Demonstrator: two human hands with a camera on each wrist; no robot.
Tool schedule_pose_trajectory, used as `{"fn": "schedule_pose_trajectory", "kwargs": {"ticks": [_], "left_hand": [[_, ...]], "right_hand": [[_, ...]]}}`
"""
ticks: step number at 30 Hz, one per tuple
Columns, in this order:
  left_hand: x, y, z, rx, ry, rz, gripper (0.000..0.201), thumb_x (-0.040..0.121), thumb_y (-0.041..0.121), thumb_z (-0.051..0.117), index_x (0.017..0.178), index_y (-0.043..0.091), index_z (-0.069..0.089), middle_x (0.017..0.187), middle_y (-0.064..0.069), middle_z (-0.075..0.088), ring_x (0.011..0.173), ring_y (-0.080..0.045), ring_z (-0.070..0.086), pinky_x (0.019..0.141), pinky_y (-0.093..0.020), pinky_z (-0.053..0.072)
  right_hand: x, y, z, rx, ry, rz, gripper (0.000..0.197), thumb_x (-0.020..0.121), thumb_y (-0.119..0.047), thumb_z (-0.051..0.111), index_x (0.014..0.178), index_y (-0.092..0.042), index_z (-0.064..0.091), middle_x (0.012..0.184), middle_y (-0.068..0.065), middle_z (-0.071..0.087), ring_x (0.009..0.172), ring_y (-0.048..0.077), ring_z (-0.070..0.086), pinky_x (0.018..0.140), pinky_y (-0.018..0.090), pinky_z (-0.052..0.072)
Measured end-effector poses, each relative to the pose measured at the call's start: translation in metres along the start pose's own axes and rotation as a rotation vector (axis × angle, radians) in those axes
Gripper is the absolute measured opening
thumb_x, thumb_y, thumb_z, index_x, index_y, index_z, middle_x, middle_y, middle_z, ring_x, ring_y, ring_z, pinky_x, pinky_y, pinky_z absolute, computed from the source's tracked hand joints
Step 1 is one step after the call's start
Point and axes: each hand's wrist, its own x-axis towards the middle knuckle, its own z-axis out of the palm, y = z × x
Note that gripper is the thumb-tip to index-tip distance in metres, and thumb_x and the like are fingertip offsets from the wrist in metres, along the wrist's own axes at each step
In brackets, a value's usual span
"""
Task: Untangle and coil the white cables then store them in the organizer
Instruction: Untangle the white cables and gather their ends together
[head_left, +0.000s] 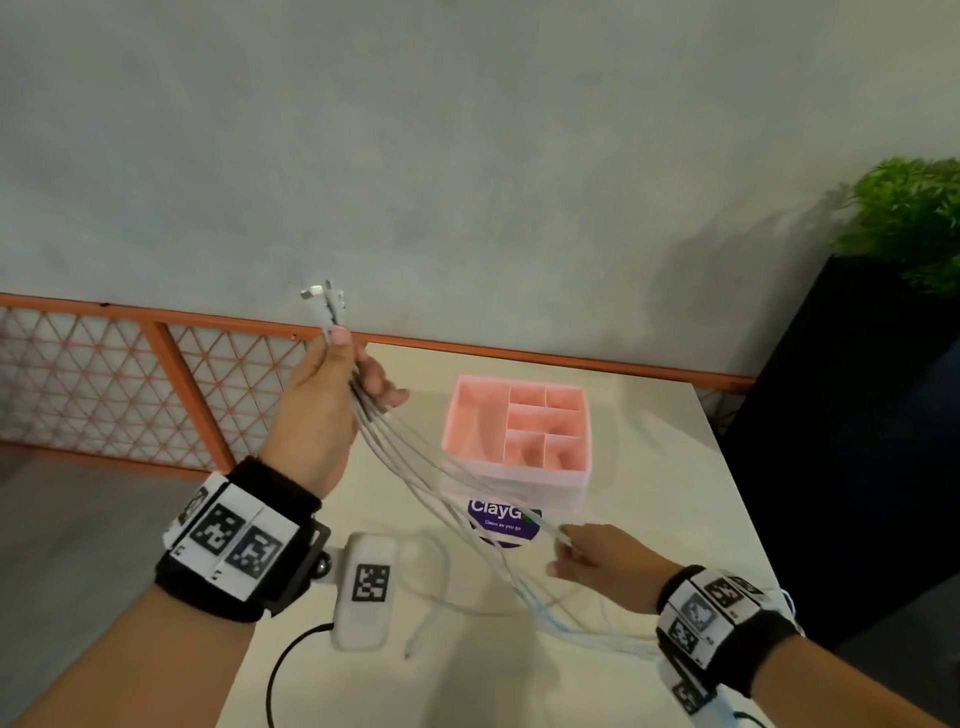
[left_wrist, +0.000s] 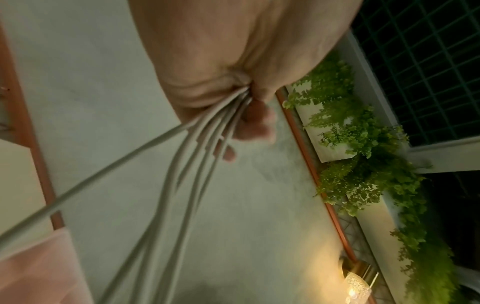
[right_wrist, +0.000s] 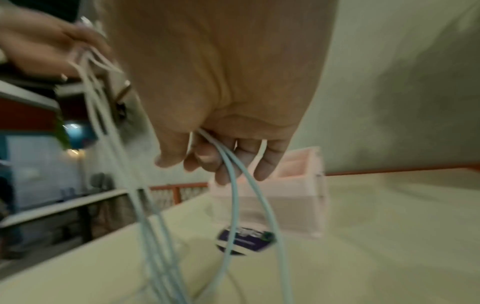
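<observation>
My left hand (head_left: 332, 400) is raised above the table and grips several white cables (head_left: 415, 462) in a bunch, with their connector ends (head_left: 324, 300) sticking up past my thumb. The left wrist view shows the white cables (left_wrist: 182, 156) fanning out of my left hand (left_wrist: 249, 96). They slope down to the right, where my right hand (head_left: 587, 553) pinches strands low over the table. In the right wrist view, two white cables (right_wrist: 233, 176) leave my right hand (right_wrist: 221, 148). The pink organizer (head_left: 519, 473) stands behind them, its compartments holding nothing.
A cream table (head_left: 649, 441) carries a purple round sticker (head_left: 501, 519) in front of the organizer. Loose white cable (head_left: 441, 587) lies at the near side. An orange lattice railing (head_left: 130, 374) runs behind, and a black planter with a green plant (head_left: 914, 218) stands at the right.
</observation>
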Motion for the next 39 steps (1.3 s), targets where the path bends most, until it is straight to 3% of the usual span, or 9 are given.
{"fn": "schedule_pose_trajectory", "kwargs": {"ticks": [4, 8, 14, 20, 23, 30, 32, 36, 39], "left_hand": [[0.005, 0.016, -0.013, 0.03, 0.108, 0.07, 0.032, 0.1, 0.037, 0.035, 0.072, 0.022, 0.043, 0.052, 0.011, 0.032, 0.046, -0.008, 0.028, 0.046, -0.021, 0.036], [0.012, 0.02, -0.021, 0.039, 0.143, 0.107, 0.032, 0.1, 0.035, 0.035, 0.073, 0.022, 0.043, 0.051, 0.013, 0.032, 0.044, -0.006, 0.027, 0.043, -0.019, 0.03], [0.006, 0.008, -0.009, 0.151, 0.103, 0.129, 0.031, 0.101, 0.035, 0.034, 0.073, 0.022, 0.041, 0.053, 0.012, 0.03, 0.047, -0.007, 0.025, 0.044, -0.02, 0.028], [0.006, 0.004, -0.005, 0.137, 0.094, 0.128, 0.033, 0.1, 0.036, 0.035, 0.073, 0.021, 0.045, 0.054, 0.01, 0.03, 0.047, -0.008, 0.026, 0.043, -0.02, 0.029], [0.005, -0.001, -0.004, 0.093, 0.045, 0.12, 0.033, 0.101, 0.036, 0.034, 0.071, 0.024, 0.045, 0.053, 0.013, 0.03, 0.046, -0.007, 0.025, 0.044, -0.02, 0.029], [0.006, -0.005, -0.005, 0.049, -0.022, 0.088, 0.033, 0.1, 0.038, 0.035, 0.072, 0.025, 0.047, 0.054, 0.013, 0.03, 0.046, -0.006, 0.026, 0.045, -0.02, 0.028], [0.006, -0.004, -0.007, 0.043, -0.026, 0.092, 0.033, 0.099, 0.039, 0.036, 0.071, 0.025, 0.047, 0.054, 0.013, 0.031, 0.046, -0.006, 0.026, 0.045, -0.021, 0.027], [0.004, -0.001, -0.011, 0.073, -0.01, 0.118, 0.032, 0.1, 0.038, 0.036, 0.073, 0.023, 0.047, 0.052, 0.013, 0.03, 0.047, -0.008, 0.025, 0.045, -0.022, 0.027], [0.003, -0.001, -0.009, 0.078, -0.003, 0.127, 0.032, 0.1, 0.037, 0.036, 0.073, 0.022, 0.047, 0.051, 0.014, 0.03, 0.046, -0.007, 0.025, 0.045, -0.021, 0.026]], "right_hand": [[-0.019, 0.065, -0.003, -0.358, -0.022, 0.343, 0.016, 0.095, -0.037, 0.043, 0.088, -0.025, 0.051, 0.088, 0.001, 0.054, 0.099, 0.023, 0.054, 0.085, 0.033, 0.042], [-0.041, 0.114, -0.017, -0.542, 0.021, 0.62, 0.014, 0.097, -0.016, 0.033, 0.089, -0.022, 0.043, 0.09, 0.0, 0.054, 0.091, 0.019, 0.059, 0.079, 0.027, 0.044], [-0.057, 0.13, -0.039, -0.361, 0.802, 0.696, 0.023, 0.083, 0.006, 0.045, 0.104, -0.001, 0.053, 0.103, 0.024, 0.047, 0.092, 0.04, 0.047, 0.076, 0.047, 0.045], [-0.051, 0.121, 0.008, -0.44, 0.262, 0.779, 0.039, 0.092, -0.006, 0.042, 0.13, -0.014, 0.038, 0.125, 0.01, 0.041, 0.106, 0.024, 0.055, 0.09, 0.029, 0.049], [-0.042, 0.117, 0.018, -0.409, 0.103, 0.75, 0.048, 0.093, -0.007, 0.036, 0.14, -0.015, 0.028, 0.136, 0.011, 0.038, 0.116, 0.025, 0.053, 0.097, 0.032, 0.046], [-0.024, 0.105, 0.003, -0.666, -0.065, 0.646, 0.027, 0.096, -0.012, 0.04, 0.116, -0.013, 0.058, 0.121, 0.004, 0.062, 0.11, 0.021, 0.059, 0.096, 0.031, 0.047], [-0.033, 0.105, -0.011, -0.733, 0.088, 0.675, 0.03, 0.093, -0.007, 0.04, 0.117, -0.019, 0.055, 0.119, 0.003, 0.056, 0.112, 0.022, 0.052, 0.098, 0.031, 0.043], [-0.057, 0.104, -0.047, -0.582, 0.772, 0.575, 0.041, 0.079, 0.003, 0.051, 0.108, -0.021, 0.064, 0.101, 0.009, 0.055, 0.095, 0.031, 0.042, 0.08, 0.043, 0.044], [-0.071, 0.103, -0.063, -0.565, 1.091, 0.481, 0.042, 0.075, 0.005, 0.058, 0.107, -0.02, 0.067, 0.099, 0.009, 0.055, 0.093, 0.032, 0.038, 0.083, 0.046, 0.039]]}}
